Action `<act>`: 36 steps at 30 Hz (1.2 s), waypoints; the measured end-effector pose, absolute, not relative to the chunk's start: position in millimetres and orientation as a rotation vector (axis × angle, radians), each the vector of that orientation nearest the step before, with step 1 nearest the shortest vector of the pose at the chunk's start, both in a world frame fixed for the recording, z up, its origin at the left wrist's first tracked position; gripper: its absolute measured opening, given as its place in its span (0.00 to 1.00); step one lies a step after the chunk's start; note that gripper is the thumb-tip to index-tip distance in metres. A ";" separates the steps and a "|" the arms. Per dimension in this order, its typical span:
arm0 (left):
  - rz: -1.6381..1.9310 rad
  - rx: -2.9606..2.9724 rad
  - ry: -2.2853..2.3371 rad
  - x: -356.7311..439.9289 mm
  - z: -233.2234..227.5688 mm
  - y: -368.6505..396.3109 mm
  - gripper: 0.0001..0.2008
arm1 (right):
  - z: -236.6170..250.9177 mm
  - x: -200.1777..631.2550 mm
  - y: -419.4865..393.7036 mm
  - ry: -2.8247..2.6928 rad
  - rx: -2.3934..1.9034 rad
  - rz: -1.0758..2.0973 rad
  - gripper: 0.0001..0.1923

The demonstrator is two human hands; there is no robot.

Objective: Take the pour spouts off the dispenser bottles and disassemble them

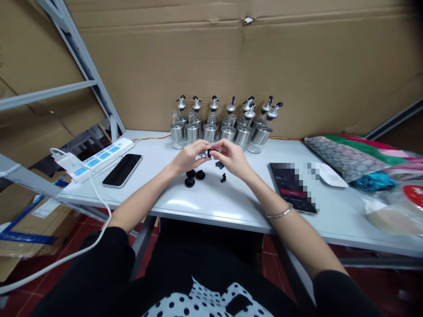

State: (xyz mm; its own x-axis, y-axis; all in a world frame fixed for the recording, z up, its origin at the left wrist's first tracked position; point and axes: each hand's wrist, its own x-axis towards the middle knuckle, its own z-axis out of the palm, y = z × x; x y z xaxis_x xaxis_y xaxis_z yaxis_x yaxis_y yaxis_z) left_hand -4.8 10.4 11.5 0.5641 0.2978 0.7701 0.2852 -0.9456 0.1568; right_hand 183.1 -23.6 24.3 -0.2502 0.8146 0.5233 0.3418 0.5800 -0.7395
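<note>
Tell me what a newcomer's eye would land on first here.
Probably the left hand and right hand meeting mid-table, fingers pinching a small black-and-silver part. Behind them a row of glass bottles with pour spouts lines the cardboard wall. Loose black caps lie just below the hands.

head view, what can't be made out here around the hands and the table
- Small silver-and-black part, head view: mostly covered by fingers of left hand and right hand; its shape is unclear.
- Loose black pieces: too small to identify.
- Dark device screen: partly pixelated, unreadable.
- Rear dispenser bottles: hidden behind the front ones.
- Bags: cut off by the right edge.
</note>
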 end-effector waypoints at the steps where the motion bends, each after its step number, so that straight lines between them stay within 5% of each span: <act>1: 1.368 2.741 0.514 -5.5 13.0 11.0 0.13 | 24.4 183.6 -23.3 -1.830 -0.932 0.601 0.11; 7: 1.272 2.477 0.583 -8.0 22.5 12.4 0.17 | 21.5 185.0 -21.7 -1.969 -0.829 0.233 0.03; 12: 1.154 2.094 0.674 -7.9 25.4 11.5 0.22 | 21.4 184.9 -23.7 -2.073 -0.720 0.005 0.07; 36: 0.777 1.683 0.495 -15.5 36.6 10.9 0.19 | 32.0 181.4 -34.7 -2.105 -0.596 -0.121 0.11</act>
State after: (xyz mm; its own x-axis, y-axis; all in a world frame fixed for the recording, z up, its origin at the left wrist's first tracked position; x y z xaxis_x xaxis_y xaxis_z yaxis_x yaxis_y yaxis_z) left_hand -15.5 10.9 36.6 0.6910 0.6840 0.2337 -0.0773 -0.2514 0.9648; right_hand 181.4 -34.7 32.0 -0.4639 0.3683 0.8057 0.4583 0.8781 -0.1376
